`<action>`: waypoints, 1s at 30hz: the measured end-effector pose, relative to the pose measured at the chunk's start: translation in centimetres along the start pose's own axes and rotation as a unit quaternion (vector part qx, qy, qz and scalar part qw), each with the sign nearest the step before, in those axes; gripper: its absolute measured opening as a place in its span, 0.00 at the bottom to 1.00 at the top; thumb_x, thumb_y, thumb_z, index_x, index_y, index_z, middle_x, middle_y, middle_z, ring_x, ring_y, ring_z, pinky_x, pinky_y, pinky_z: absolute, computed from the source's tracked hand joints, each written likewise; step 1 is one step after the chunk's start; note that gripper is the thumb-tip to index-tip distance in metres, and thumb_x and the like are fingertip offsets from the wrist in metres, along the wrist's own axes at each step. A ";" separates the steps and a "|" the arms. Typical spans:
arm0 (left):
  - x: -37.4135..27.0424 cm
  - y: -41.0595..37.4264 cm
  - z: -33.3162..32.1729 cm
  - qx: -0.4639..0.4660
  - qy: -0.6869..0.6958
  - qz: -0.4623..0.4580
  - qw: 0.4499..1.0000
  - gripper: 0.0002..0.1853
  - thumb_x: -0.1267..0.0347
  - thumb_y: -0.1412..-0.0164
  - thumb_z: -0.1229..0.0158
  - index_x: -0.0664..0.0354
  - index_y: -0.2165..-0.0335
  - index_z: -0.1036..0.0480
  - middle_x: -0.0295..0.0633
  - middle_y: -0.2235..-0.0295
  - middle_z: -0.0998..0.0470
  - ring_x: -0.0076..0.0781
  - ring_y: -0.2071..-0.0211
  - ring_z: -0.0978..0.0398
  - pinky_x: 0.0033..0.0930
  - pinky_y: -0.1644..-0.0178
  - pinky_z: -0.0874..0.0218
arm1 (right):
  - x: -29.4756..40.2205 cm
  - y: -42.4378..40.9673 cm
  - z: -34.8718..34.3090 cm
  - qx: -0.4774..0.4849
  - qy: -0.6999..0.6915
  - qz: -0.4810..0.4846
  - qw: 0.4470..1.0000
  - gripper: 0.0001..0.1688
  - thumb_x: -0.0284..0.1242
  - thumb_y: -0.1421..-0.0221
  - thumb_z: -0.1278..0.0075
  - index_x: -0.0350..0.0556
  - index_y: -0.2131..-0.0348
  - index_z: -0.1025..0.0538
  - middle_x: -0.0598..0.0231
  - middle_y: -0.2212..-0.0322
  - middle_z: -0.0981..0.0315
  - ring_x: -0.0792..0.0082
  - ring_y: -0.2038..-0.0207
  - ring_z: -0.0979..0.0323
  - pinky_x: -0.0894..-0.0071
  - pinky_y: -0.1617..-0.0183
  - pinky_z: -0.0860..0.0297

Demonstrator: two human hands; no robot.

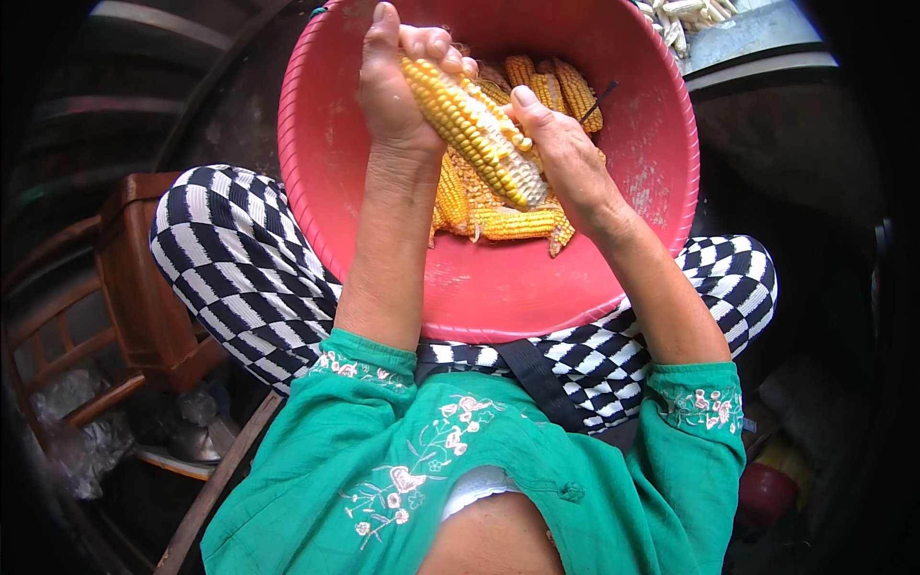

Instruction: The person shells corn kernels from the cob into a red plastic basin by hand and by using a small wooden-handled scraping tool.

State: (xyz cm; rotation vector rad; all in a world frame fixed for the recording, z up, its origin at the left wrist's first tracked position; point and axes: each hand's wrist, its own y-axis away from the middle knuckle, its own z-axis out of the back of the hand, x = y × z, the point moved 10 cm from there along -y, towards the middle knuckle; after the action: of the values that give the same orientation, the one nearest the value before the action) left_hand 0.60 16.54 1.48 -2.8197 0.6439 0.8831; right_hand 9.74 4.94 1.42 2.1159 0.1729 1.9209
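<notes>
My left hand [402,93] is wrapped around the upper end of a yellow corn cob [471,133], which slants down to the right. Bare white patches run along the cob's right side and lower end, where kernels are gone. My right hand [557,147] presses against that side, its thumb near the cob and its fingers partly hidden behind it. Below both hands is a red plastic basin [503,295]. Inside it lie loose kernels [478,190] and several more cobs, among them a cob [517,224] near the front and a cob [577,93] at the back.
A thin dark tool [600,100] leans among the cobs in the basin. Stripped white cobs [686,14] are heaped at the upper right. A brown wooden or plastic chair [147,287] stands at the left, with clear plastic bags [79,424] beside it. My checkered knees flank the basin.
</notes>
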 end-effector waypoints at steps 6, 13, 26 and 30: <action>-1.3 -0.1 0.9 -0.027 -0.014 -0.020 0.999 0.23 0.52 0.41 0.49 0.52 0.85 0.39 0.35 0.82 0.35 0.28 0.79 0.36 0.35 0.69 0.39 | 0.9 0.1 -0.9 0.012 0.067 0.051 0.996 0.31 0.50 0.41 0.58 0.38 0.58 0.29 0.66 0.69 0.29 0.82 0.68 0.32 0.78 0.65 0.34; -0.9 -0.2 1.0 -0.016 0.017 0.001 1.000 0.23 0.51 0.42 0.48 0.52 0.85 0.39 0.35 0.82 0.34 0.28 0.79 0.36 0.35 0.69 0.39 | 1.1 -0.1 -0.6 0.014 0.055 0.095 0.994 0.22 0.40 0.36 0.63 0.39 0.67 0.28 0.71 0.76 0.33 0.83 0.72 0.36 0.79 0.68 0.37; 1.8 1.0 -3.1 0.029 0.047 0.024 0.998 0.22 0.54 0.37 0.53 0.56 0.82 0.36 0.37 0.83 0.35 0.32 0.82 0.34 0.33 0.75 0.37 | 2.1 0.5 -1.0 0.002 0.147 0.103 0.984 0.26 0.46 0.44 0.52 0.39 0.64 0.29 0.64 0.74 0.29 0.77 0.70 0.32 0.72 0.65 0.34; 1.6 1.0 -3.2 0.028 0.046 0.013 0.998 0.22 0.55 0.37 0.53 0.56 0.81 0.36 0.37 0.83 0.35 0.31 0.82 0.34 0.33 0.75 0.37 | 1.0 0.0 -0.5 -0.005 0.053 0.102 0.993 0.24 0.44 0.38 0.59 0.39 0.63 0.29 0.65 0.75 0.31 0.76 0.70 0.33 0.72 0.65 0.35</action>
State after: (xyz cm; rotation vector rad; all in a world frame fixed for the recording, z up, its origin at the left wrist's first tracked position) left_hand 3.00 14.28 3.20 -2.8209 0.7064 0.7298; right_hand 9.35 5.27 2.44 2.0974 -0.0333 2.1454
